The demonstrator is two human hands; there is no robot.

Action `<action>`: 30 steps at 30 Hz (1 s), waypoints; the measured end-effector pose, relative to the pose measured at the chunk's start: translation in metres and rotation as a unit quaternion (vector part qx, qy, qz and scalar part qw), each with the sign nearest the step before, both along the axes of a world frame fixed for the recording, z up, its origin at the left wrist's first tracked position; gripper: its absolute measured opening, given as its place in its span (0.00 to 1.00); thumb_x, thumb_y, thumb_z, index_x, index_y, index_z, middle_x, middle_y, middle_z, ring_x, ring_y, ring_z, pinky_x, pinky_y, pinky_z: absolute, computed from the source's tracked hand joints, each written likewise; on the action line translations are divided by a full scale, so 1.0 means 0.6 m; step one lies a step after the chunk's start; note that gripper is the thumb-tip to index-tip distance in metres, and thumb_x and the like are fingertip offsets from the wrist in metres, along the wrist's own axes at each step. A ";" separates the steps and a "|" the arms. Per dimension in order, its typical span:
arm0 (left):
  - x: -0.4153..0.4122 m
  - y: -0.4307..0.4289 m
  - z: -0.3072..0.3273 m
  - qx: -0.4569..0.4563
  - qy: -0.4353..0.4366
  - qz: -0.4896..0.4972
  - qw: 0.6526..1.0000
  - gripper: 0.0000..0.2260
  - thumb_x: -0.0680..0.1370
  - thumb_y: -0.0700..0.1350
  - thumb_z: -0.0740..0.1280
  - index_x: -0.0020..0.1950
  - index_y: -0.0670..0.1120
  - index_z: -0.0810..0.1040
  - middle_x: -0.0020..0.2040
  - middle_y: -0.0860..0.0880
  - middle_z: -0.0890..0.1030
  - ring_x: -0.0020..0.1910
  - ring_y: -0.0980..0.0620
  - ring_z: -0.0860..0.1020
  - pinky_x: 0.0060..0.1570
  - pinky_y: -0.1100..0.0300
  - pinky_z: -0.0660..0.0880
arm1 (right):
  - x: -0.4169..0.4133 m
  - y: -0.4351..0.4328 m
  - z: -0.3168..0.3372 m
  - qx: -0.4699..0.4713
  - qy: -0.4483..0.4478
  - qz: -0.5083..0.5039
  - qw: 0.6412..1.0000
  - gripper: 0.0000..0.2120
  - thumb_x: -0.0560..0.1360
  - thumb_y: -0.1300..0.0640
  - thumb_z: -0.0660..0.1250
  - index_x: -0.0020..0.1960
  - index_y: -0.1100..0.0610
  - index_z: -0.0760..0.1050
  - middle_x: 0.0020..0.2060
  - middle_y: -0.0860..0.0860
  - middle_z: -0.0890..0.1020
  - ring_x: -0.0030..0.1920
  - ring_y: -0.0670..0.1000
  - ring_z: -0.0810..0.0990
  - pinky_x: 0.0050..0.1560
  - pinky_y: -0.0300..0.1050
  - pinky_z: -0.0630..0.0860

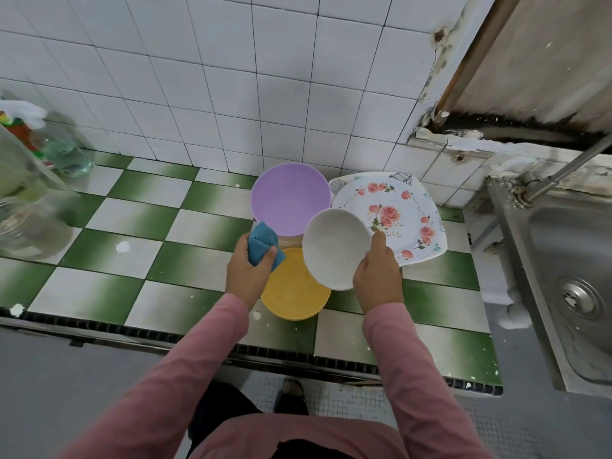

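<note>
Pink sleeves (407,359) reach over the yellow bowl (294,293). Just above it, the right hand (377,279) pinches the tilted white bowl (334,248) by its rim only; hard wiping could probably make it slip down. At the yellow bowl's left edge, the left hand (245,276) clenches a blue cloth (263,243).

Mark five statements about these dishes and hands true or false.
1. The left hand grips a blue cloth. True.
2. The floral plate lies right of the purple plate. True.
3. The right hand holds the purple plate. False: it holds the white bowl.
4. The sink is at the left end of the counter. False: it is at the right end.
5. The blue cloth lies inside the white bowl. False: it is apart from the white bowl, in the left hand.
</note>
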State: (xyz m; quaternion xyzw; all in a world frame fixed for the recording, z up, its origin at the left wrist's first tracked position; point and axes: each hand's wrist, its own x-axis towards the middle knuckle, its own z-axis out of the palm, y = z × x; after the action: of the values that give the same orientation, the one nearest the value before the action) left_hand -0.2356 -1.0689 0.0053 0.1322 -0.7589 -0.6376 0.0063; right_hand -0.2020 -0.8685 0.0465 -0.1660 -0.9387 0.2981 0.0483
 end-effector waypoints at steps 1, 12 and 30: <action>0.000 0.000 0.000 0.001 0.000 0.001 1.000 0.11 0.78 0.43 0.69 0.58 0.50 0.73 0.47 0.54 0.78 0.46 0.57 0.78 0.44 0.63 0.76 | 0.001 0.000 0.000 -0.005 0.001 -0.002 1.000 0.15 0.81 0.68 0.55 0.67 0.63 0.64 0.48 0.60 0.74 0.42 0.59 0.72 0.42 0.44 0.66; -0.001 0.003 0.003 0.008 0.008 0.001 1.000 0.12 0.78 0.42 0.69 0.59 0.51 0.72 0.47 0.56 0.78 0.46 0.59 0.77 0.45 0.63 0.76 | 0.003 -0.006 -0.015 -0.084 0.057 -0.032 0.994 0.08 0.81 0.69 0.56 0.60 0.67 0.64 0.51 0.62 0.75 0.45 0.56 0.73 0.38 0.40 0.67; -0.006 -0.011 -0.005 0.015 0.004 0.022 1.000 0.12 0.78 0.42 0.69 0.60 0.49 0.73 0.49 0.54 0.79 0.47 0.60 0.78 0.42 0.67 0.74 | 0.008 -0.017 -0.046 -0.158 0.112 -0.011 0.981 0.17 0.81 0.68 0.58 0.69 0.61 0.65 0.51 0.54 0.76 0.50 0.55 0.74 0.49 0.42 0.67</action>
State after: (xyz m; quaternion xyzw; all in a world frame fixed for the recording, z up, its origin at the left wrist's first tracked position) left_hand -0.2395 -1.0754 0.0024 0.1464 -0.7463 -0.6489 0.0217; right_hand -0.1972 -0.8786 0.0191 -0.1472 -0.8666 0.4589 0.1293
